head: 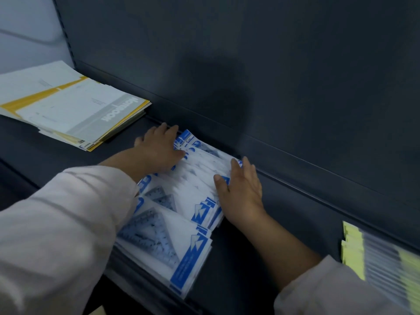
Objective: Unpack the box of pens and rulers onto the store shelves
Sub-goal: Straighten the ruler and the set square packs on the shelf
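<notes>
ruler packs (181, 201), clear sleeves with blue-and-white cards and set squares inside, fanned in an overlapping row on the dark shelf (238, 269), running from 7 o'clock up toward the centre of view. left hand (159, 151) laid flat on the far end of the row, at 11 o'clock of the packs, fingers straight and close together, resting on the top sleeves, curled round nothing. right hand (244, 189) flat against the row's edge at 3 o'clock, fingers straight and pressed together, thumb lying on a top pack, no pinch. pale sleeves on both forearms. stack of notebooks (75, 105) with yellow edges at 10 o'clock, apart from the packs. blurred yellow-edged packets (381, 269) at 4 o'clock, against the dark back panel (272, 64).
</notes>
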